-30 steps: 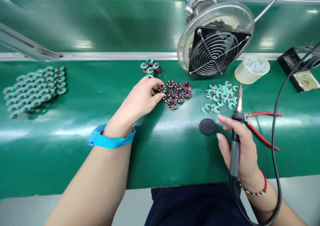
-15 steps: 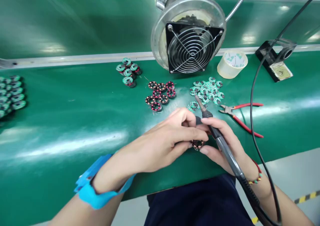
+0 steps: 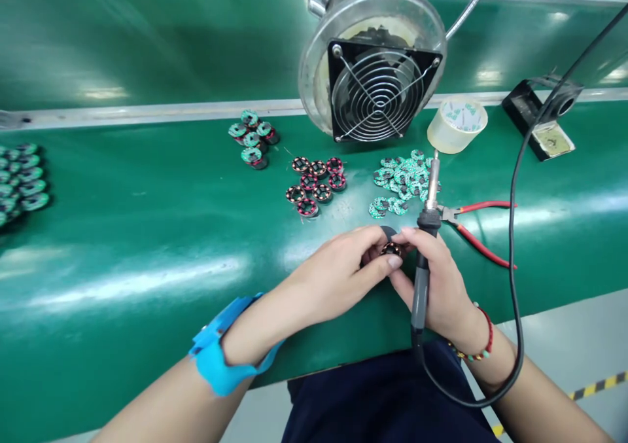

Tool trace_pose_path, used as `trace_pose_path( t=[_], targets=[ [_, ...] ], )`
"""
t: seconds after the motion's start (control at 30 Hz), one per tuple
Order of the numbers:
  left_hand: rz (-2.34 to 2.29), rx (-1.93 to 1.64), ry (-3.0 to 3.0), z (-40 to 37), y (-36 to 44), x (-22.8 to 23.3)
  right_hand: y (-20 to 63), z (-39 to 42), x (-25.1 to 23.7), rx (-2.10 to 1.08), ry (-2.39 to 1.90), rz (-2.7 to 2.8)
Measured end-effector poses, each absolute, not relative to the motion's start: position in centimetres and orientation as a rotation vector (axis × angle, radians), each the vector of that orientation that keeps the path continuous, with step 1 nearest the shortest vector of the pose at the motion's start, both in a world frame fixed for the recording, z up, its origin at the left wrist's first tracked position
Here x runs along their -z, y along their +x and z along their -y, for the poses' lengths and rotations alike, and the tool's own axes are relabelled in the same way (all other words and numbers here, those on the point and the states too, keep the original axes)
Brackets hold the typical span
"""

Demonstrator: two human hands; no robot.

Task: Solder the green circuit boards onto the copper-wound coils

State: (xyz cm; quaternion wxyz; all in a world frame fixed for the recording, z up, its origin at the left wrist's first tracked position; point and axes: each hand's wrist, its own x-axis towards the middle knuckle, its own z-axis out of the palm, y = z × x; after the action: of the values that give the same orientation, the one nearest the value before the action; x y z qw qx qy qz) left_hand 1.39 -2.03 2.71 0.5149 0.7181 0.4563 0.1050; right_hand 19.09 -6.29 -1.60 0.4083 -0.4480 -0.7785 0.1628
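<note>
My left hand is closed on a small copper-wound stator, its thumb across the near edge. A dark rounded piece shows just behind the stator; I cannot tell if it is part of it. In my right hand rests a soldering iron, its tip pointing away toward the tape roll. The right thumb and fingertips also meet at the stator's right side. Beyond the hands lie a cluster of wound stators and a pile of small green circuit boards.
Red-handled cutters lie right of the iron. A fume extractor fan hangs above the bench. Behind are a tape roll and an iron stand. Stators with green boards stand left; more boarded pieces sit farther left.
The soldering iron has swung from leaning left to nearly upright in view, its cable now looping below the right wrist. Both hands and the stator have moved slightly away from me, and the stator has turned.
</note>
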Motion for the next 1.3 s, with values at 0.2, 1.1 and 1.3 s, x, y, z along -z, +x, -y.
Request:
trace_pose_path(
  t=[0.2,1.1,1.3],
  targets=[
    [-1.051,-0.322,1.732,1.9,1.2,-2.2,19.3,6.3,1.6,-0.396,-1.162,1.945],
    [-1.125,-0.525,1.355,1.0,0.5,-2.3,19.5,6.3,1.4,-0.549,-1.015,2.141],
    [-1.157,-0.615,1.227,0.7,0.3,-2.5,19.5,6.3,0.9,-0.478,-1.044,2.062]
  ],
)
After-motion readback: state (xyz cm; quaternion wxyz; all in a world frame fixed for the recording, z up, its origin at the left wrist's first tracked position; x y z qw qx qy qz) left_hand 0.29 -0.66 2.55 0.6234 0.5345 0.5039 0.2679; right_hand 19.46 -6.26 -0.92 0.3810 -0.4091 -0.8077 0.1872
